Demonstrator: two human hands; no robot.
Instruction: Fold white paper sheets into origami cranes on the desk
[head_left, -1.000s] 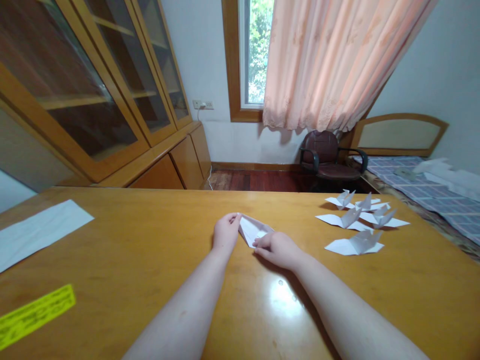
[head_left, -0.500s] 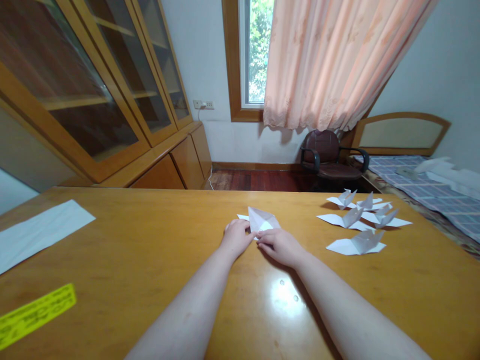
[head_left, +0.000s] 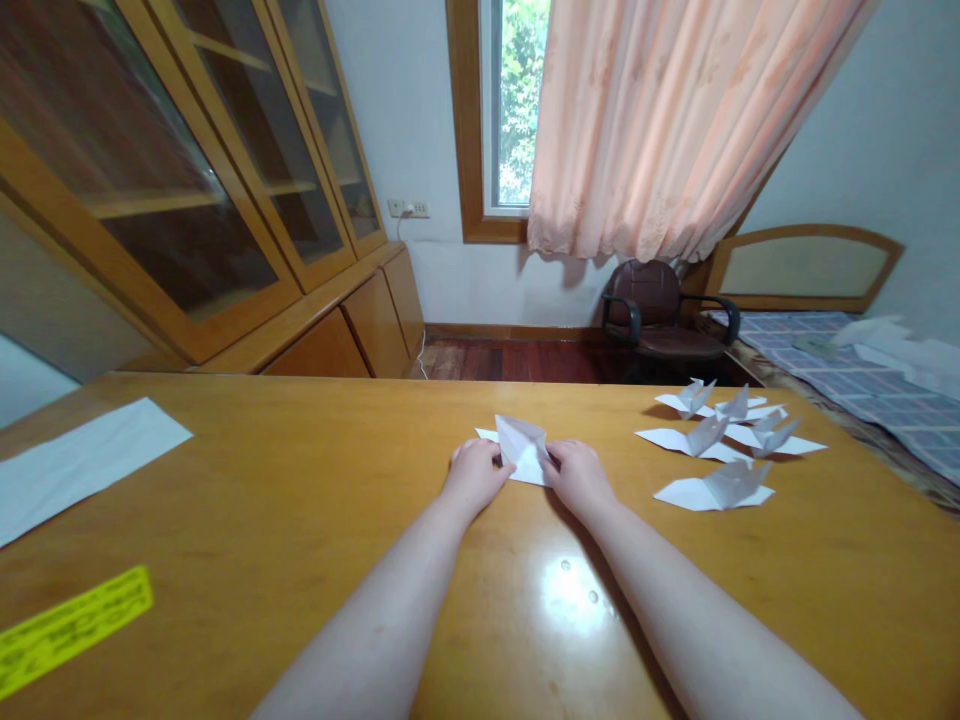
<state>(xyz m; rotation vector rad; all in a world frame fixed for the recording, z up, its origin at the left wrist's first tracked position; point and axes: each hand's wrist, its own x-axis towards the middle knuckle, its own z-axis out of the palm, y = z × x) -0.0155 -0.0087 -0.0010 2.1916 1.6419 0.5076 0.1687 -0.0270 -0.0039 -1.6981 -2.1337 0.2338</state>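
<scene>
Between my hands, near the far side of the wooden table (head_left: 315,560), lies a folded white paper (head_left: 527,458) with one pointed flap standing up. My left hand (head_left: 478,472) is closed on its left edge, thumb resting on the front. At the paper's right edge, my right hand (head_left: 581,474) pinches it between thumb and fingers, some of which are hidden. Off to the right stand several finished-looking folded paper birds (head_left: 716,490) with raised wings.
White paper sheets (head_left: 90,460) lie at the table's left, with a yellow label (head_left: 75,625) nearer me. A glass-door cabinet (head_left: 225,190) rises at the far left. Beyond the table are an office chair (head_left: 652,310) and a bed (head_left: 847,370).
My right hand has moved from the front middle of the folded paper to its right edge, uncovering its lower front. My left hand stays in place.
</scene>
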